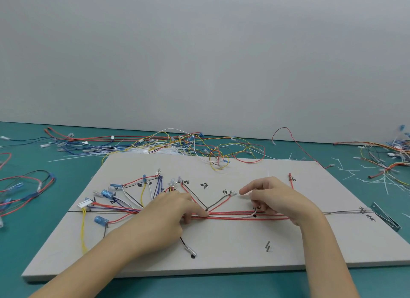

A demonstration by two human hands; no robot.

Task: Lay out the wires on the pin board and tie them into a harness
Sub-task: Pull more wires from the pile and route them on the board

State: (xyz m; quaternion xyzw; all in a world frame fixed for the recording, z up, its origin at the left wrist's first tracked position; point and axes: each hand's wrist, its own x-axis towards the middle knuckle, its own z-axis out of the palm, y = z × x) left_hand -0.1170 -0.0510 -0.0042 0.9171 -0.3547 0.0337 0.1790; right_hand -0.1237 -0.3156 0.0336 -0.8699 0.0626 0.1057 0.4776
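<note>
A flat pale grey pin board (221,249) lies on the teal table (66,164), and both hands rest on the bundle of red, white and grey wires (233,215) that runs across its middle. The left hand (168,211) lies over the bundle, its fingers curled down and pinching the wires at a short dark pin (207,208). To its left the wires fan out to blue-sleeved terminals (106,193) and a white multi-pin connector (85,203); a thin yellow wire (83,233) drops toward the board's near edge. The right hand (275,200) sits further along the same bundle, index finger extended straight while the other fingers curl around the wires beneath the palm. Beyond that hand stands a single red wire end (291,180). Behind both hands a loose tangle of coloured wires (177,144) sprawls along the wall, and cut white cable ties (363,175) scatter to the right
</note>
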